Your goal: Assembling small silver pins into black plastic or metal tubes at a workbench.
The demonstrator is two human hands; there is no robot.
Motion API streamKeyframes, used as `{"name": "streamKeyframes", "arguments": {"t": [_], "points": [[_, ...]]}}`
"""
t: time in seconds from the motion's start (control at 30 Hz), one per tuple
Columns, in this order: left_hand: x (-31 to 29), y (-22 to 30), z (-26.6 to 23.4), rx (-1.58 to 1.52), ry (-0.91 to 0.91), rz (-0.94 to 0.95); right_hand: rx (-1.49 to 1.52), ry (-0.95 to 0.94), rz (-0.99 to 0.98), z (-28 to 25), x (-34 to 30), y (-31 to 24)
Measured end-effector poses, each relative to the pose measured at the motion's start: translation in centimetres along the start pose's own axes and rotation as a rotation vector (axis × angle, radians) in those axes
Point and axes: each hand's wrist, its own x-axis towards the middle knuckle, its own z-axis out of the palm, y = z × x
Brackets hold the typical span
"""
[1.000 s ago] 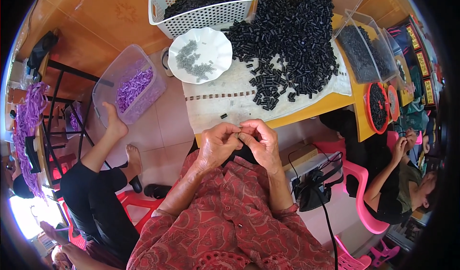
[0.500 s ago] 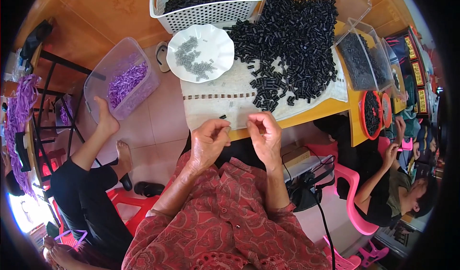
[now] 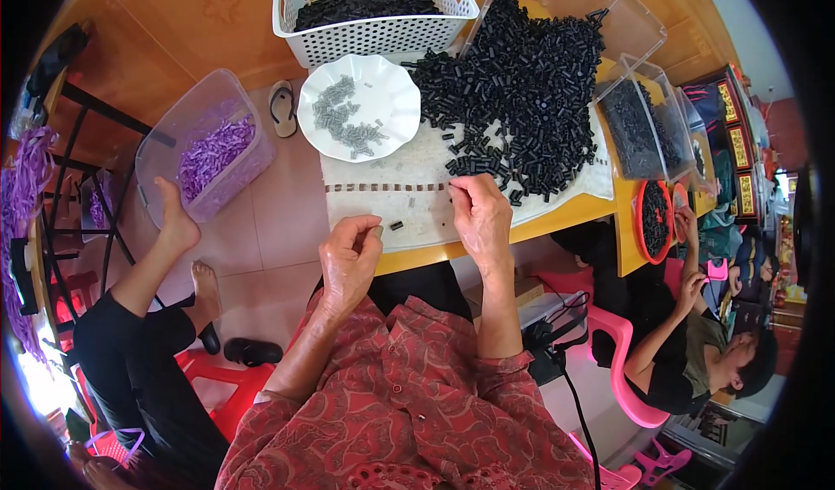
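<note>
My left hand (image 3: 350, 260) is over the near edge of the white cloth (image 3: 352, 203). Thumb and forefinger are pinched together, and whatever is between them is too small to name. Just right of those fingertips lies a single short black tube (image 3: 397, 226). Farther right, my right hand (image 3: 484, 220) is raised with its fingers curled in a pinch, by the near end of a large heap of black tubes (image 3: 522, 73). What it holds, if anything, cannot be made out. Small clear grey pieces (image 3: 335, 112) lie in a white scalloped plate (image 3: 396, 99) beyond my left hand.
Behind the plate stands a white perforated basket (image 3: 374, 42) of black pieces. Clear bins (image 3: 644, 125) and a red-rimmed bowl (image 3: 654, 220) stand at the right. A bin of purple pieces (image 3: 209, 155) is on the left. People sit on both sides.
My hands have moved apart; the right one has moved toward the black heap, the left one a little left. The whole view has also shifted slightly.
</note>
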Motion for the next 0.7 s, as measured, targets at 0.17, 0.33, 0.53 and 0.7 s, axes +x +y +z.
{"name": "streamKeyframes", "arguments": {"t": [0.17, 0.33, 0.53, 0.7], "points": [[0.1, 0.1, -0.2, -0.074, -0.03, -0.041, -0.064, 0.13, -0.003, -0.1, 2.0, 1.4], [0.2, 0.0, -0.4, -0.046, -0.075, -0.03, -0.218, 0.144, -0.077, 0.2, 4.6, 2.7], [0.3, 0.2, -0.4, -0.102, -0.062, -0.051, -0.313, 0.12, -0.129, 0.0, 5.3, 4.9], [0.4, 0.1, -0.3, -0.104, -0.066, -0.05, -0.333, 0.144, -0.039, -1.1, 5.2, 5.9]]}}
